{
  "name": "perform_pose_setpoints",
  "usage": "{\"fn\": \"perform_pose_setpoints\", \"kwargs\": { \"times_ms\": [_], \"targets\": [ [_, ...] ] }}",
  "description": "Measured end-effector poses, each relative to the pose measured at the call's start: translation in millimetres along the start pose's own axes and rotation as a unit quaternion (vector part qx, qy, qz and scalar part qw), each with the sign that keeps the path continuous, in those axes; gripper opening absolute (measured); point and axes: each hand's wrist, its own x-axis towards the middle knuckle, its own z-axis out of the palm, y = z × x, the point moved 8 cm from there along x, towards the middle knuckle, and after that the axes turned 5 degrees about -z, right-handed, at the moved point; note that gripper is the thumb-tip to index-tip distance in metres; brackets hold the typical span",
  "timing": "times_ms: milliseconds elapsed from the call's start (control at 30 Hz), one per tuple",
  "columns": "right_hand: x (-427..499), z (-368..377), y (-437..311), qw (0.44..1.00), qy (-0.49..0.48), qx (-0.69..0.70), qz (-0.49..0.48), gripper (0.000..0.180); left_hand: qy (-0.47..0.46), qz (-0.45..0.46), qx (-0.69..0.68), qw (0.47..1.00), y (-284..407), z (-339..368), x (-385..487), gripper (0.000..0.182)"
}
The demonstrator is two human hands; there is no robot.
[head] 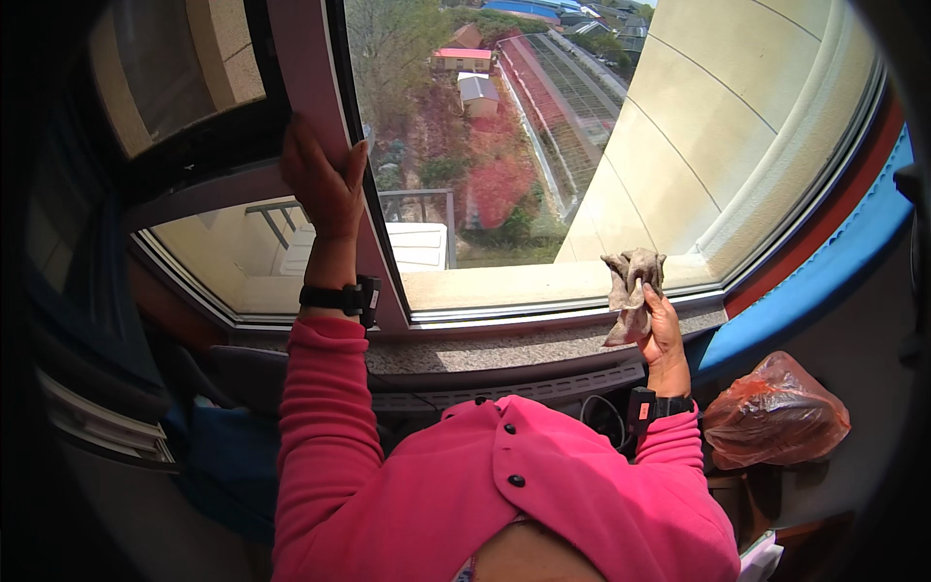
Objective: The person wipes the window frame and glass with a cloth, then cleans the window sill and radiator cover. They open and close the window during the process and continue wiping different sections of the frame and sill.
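My left hand (325, 174) rests on the upright window frame bar (385, 276), with its thumb by the edge of the large glass pane (473, 167). Whether its fingers curl around the bar is hard to see. At the lower right of the pane, my right hand (663, 327) grips a crumpled beige-grey cloth (634, 287), thumb on top. The cloth hangs in front of the lower window edge and partly over the granite sill (465, 356).
An opened window sash (211, 156) stands at the upper left. Below the sill runs a slotted light-coloured panel (509, 385). A blue curtain or cloth (807, 254) edges the right side, above a filled reddish plastic bag (777, 415). Dark blue fabric (233, 451) lies lower left.
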Motion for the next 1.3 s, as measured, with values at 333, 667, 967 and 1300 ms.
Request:
{"fn": "perform_pose_setpoints", "kwargs": {
  "times_ms": [333, 667, 967, 1300],
  "targets": [
    [11, 15, 0, 1.0, -0.013, -0.019, -0.02, 0.035, 0.013, -0.005, -0.001, 1.0, -1, -3, 0, 0.088],
    [19, -1, -20, 0.998, 0.015, -0.007, -0.059, 0.034, 0.015, 0.014, 0.001, 1.0, -4, -2, -5, 0.086],
    [20, -9, -11, 0.999, 0.021, -0.001, -0.032, 0.03, -0.002, 0.016, -0.015, 1.0, -1, -3, -7, 0.086],
    [35, 26, -34, 0.994, 0.009, -0.072, -0.076, 0.029, -0.042, 0.0, -0.009, 0.999, -2, 0, -22, 0.073]
  ]
}}
